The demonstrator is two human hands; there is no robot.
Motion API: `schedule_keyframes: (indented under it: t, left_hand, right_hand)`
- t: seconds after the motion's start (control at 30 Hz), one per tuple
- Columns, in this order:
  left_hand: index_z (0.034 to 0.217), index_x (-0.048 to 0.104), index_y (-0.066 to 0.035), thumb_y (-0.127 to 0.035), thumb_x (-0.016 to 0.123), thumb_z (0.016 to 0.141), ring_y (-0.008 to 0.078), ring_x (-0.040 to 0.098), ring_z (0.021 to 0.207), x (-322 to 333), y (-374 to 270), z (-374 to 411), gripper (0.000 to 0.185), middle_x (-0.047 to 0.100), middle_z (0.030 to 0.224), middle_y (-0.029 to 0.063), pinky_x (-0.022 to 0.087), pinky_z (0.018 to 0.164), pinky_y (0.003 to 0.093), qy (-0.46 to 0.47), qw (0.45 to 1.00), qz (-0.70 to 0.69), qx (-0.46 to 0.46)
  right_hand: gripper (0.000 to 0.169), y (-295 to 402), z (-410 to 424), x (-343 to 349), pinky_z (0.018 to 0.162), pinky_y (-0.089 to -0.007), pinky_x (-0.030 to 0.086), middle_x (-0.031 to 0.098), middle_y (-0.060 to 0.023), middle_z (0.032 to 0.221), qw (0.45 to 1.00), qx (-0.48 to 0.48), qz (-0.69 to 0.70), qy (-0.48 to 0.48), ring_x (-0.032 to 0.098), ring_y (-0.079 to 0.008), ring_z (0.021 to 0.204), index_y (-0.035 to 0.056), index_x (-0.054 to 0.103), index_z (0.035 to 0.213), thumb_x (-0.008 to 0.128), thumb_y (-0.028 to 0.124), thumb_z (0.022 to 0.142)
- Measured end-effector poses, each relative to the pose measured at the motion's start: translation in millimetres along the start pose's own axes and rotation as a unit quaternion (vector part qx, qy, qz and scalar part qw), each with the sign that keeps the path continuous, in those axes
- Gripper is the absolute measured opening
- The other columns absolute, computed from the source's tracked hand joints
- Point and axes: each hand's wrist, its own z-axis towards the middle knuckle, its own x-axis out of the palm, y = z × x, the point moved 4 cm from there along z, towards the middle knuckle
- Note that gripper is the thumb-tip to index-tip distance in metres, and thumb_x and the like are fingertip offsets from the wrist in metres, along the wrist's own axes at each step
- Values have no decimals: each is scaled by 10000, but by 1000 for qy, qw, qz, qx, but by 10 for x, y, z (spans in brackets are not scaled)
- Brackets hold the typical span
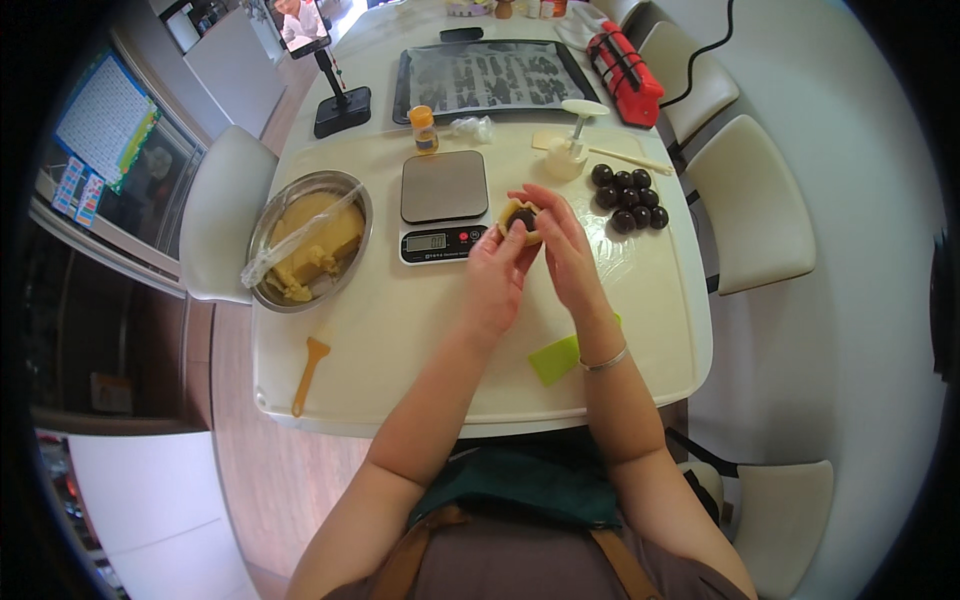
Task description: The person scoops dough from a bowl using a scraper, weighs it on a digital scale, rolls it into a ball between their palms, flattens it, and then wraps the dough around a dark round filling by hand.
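Note:
A thin round of yellow dough point(509, 218) is cupped between my hands, with a dark filling ball point(523, 219) sitting in its middle. My left hand point(498, 271) supports the dough from below and its thumb presses against the dark ball. Around the right side of the dough, my right hand point(564, 244) curls its fingers along the rim. Just left of my hands stands a digital kitchen scale point(444, 187) with a bare plate. Several more dark balls point(628, 197) lie grouped on the mat to the right. A steel bowl point(364, 236) at the left holds a mass of yellow dough point(311, 225).
Cling film point(300, 240) crosses the bowl. A green scraper point(555, 360) lies partly under my right forearm, an orange spatula point(309, 376) at front left. Behind are a plunger mould point(568, 154), a small orange-capped jar point(424, 130), a lined baking tray point(487, 75) and a phone stand point(341, 109).

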Motion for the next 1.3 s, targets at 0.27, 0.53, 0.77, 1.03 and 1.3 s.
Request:
schedule_keyframes:
  t: [0.27, 0.53, 0.77, 1.03, 1.3]
  left_hand:
    - [1158, 584, 7, -119, 579, 946, 166, 662, 960, -21, -249, -22, 247, 661, 1083, 84, 537, 890, 303, -16, 997, 57, -57]
    - [1147, 613, -49, -179, 630, 938, 105, 638, 958, 69, -133, -89, 247, 659, 1058, 27, 522, 839, 255, 17, 991, 45, -128]
    - [1204, 600, -39, -176, 647, 935, 107, 642, 972, -1, -98, -52, 305, 663, 1073, 31, 525, 823, 247, -4, 992, 79, -102]
    - [1136, 606, -43, -100, 704, 878, 96, 647, 946, 12, -223, -46, 281, 664, 1057, 30, 530, 796, 232, 40, 985, 158, -48]
    - [1102, 642, -35, -86, 687, 887, 82, 647, 901, 27, -77, -87, 225, 675, 1021, 19, 526, 762, 226, 8, 994, 76, -72]
  right_hand:
    - [793, 42, -32, -70, 1154, -535, 120, 486, -80, 1430, 935, -76, -343, 47, 283, -348, 1440, 124, 463, 1398, 814, 234, 696]
    - [338, 43, 4, -79, 1117, -462, 244, 676, -49, 1159, 920, -118, -373, 3, 406, -349, 1364, 105, 609, 1010, 736, 103, 697]
    - [379, 95, -25, -5, 1113, -586, 126, 630, -44, 1210, 930, -122, -347, -15, 375, -316, 1389, 144, 629, 1048, 755, 164, 691]
    - [425, 193, -32, -6, 1123, -634, 92, 625, -48, 1229, 900, -138, -408, 60, 371, -319, 1393, 154, 659, 1054, 790, 174, 650]
    - [356, 86, -46, 2, 1119, -619, 129, 654, -38, 1165, 894, -211, -390, -62, 403, -328, 1368, 123, 653, 992, 772, 155, 657]
